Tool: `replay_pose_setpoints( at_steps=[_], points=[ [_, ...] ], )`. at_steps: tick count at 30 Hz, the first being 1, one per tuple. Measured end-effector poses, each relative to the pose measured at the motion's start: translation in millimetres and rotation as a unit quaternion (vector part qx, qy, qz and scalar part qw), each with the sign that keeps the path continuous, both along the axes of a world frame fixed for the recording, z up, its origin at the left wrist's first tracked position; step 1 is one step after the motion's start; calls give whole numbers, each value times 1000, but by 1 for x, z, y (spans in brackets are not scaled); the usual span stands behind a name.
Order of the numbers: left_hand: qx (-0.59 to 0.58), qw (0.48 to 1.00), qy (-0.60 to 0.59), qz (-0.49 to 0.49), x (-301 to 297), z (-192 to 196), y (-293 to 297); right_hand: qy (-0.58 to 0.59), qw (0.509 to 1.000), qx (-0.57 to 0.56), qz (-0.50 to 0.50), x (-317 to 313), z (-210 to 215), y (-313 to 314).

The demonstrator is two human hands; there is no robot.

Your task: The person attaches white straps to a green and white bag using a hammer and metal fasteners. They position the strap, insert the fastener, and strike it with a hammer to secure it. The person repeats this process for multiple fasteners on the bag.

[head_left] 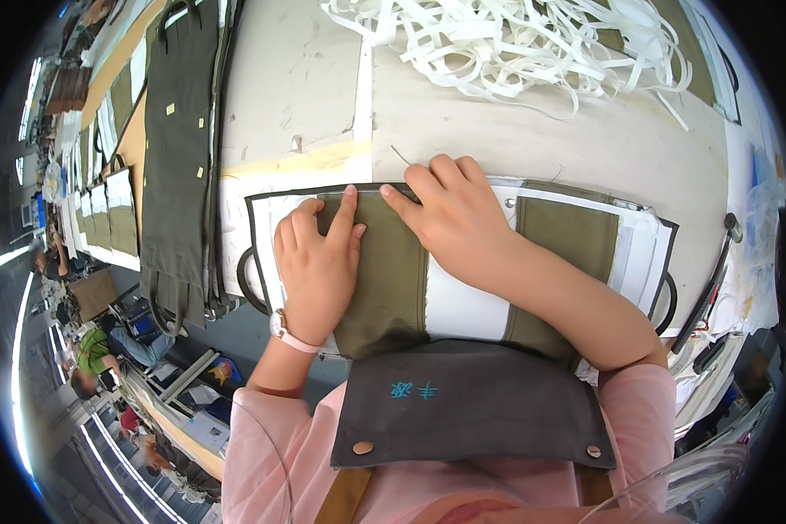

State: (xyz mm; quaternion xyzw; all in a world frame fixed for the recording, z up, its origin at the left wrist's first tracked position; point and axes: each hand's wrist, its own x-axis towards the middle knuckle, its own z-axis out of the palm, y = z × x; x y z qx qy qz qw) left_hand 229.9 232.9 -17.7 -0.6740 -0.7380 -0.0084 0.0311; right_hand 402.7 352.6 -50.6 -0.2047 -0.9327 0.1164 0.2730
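Note:
In front of me lies a flat olive-green and white fabric bag panel [371, 262] with dark edging along its far side and dark loop handles at its ends. My left hand [314, 253] rests on its left part, index finger stretched to the dark edging, the other fingers slightly bent. Close by on the right, my right hand [454, 210] touches the same edge with one fingertip, its other fingers curled. A thin dark strand or thin tool [400, 155] sticks out beside the curled fingers; whatever they hold is hidden.
A tangled heap of white strips [533, 44] covers the far right of the table [297, 87]. Stacked dark bag pieces [179, 157] hang over the left side. Black-handled tools [712, 288] and clear plastic [764, 218] lie at the right. Other people work far left.

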Motion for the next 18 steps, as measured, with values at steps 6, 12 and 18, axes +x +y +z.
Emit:
replay_pose_setpoints(
  at_steps=[6,12,18],
  points=[
    [64,984,-154,-70,33,-15,12,78,986,-141,-47,1,-8,3],
    [50,986,-146,-56,37,-17,12,30,990,-130,48,19,-7,13],
    [61,993,-67,-73,39,-13,18,-158,979,116,51,19,16,-9]
  ],
)
